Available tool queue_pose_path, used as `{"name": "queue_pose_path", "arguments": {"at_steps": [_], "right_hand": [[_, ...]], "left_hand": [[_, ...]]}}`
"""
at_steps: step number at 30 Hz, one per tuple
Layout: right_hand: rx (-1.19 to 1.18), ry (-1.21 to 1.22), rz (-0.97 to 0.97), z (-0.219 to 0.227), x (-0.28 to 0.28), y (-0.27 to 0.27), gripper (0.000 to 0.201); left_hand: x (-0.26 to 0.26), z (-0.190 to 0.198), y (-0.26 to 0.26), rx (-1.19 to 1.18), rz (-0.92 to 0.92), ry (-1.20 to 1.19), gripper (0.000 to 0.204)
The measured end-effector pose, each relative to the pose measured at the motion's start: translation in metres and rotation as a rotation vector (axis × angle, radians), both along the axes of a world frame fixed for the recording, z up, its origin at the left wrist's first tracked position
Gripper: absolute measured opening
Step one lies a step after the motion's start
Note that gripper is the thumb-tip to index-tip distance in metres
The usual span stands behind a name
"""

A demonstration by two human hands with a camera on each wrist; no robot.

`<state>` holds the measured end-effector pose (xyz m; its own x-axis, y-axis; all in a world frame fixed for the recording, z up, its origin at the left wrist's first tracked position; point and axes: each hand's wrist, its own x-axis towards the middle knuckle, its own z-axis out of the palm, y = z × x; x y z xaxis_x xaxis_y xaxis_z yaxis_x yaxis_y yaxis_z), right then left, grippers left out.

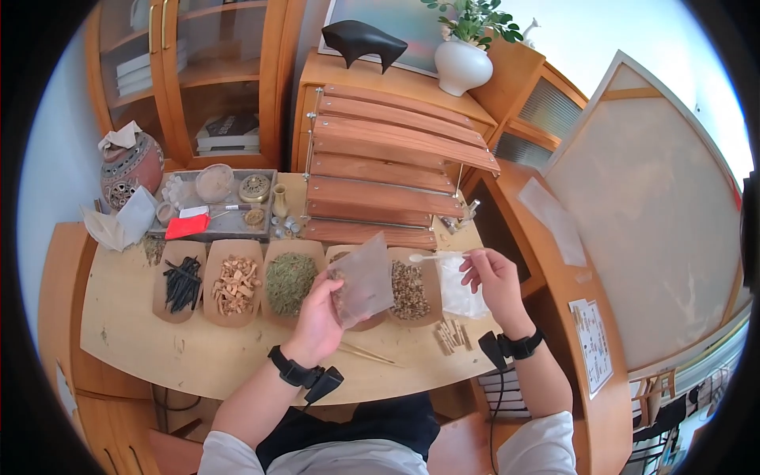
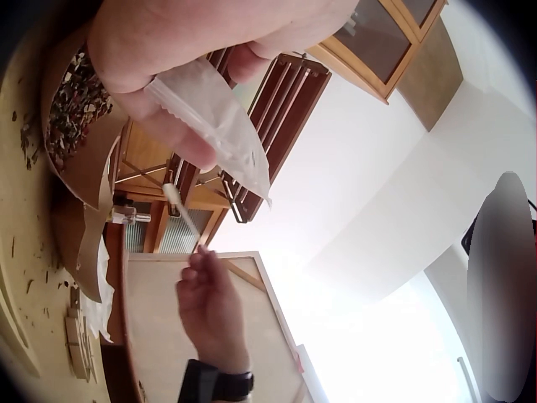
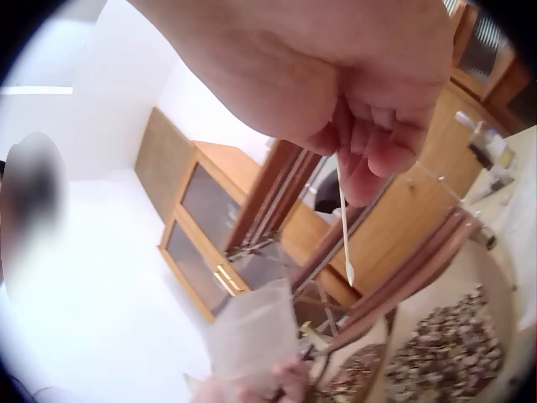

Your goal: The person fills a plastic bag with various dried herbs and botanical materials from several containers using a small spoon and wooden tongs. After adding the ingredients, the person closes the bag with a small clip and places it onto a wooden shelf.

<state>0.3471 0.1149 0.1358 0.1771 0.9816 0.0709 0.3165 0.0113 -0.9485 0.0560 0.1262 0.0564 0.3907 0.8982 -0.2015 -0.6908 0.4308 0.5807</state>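
My left hand holds a translucent pouch between thumb and fingers, raised over the row of paper trays. Between the thumb and fingertips of my right hand is a small white spoon, pointing left towards the pouch. The right wrist view shows the spoon edge-on, apart from the pouch. Below lies a tray of chopped brown-grey dried bits; the tray left of it is mostly hidden by the pouch. White bags lie under my right hand.
Further left stand trays with black sticks, wood chips and green herb. Clothespins and thin wooden sticks lie in front. Behind rise a slatted wooden rack and a grey tray of small tools.
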Motion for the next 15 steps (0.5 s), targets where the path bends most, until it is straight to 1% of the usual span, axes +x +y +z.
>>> {"name": "queue_pose_path", "arguments": {"at_steps": [4,7,11,15], "right_hand": [[-0.153,-0.184,0.002,-0.054,0.037,0.013,0.030],[-0.208,-0.140,0.032,-0.072,0.038,0.012,0.031],[-0.319,0.040,0.072,-0.079,0.029,0.013,0.027],[-0.421,0.263,0.053,-0.075,0.023,0.013,0.024]], "left_hand": [[0.001,0.000,0.000,-0.010,0.004,-0.003,0.045],[0.001,0.002,0.000,-0.018,0.010,-0.008,0.043],[0.002,0.000,0.002,-0.015,0.003,-0.009,0.042],[0.004,-0.003,0.003,-0.022,0.005,-0.002,0.042]]}}
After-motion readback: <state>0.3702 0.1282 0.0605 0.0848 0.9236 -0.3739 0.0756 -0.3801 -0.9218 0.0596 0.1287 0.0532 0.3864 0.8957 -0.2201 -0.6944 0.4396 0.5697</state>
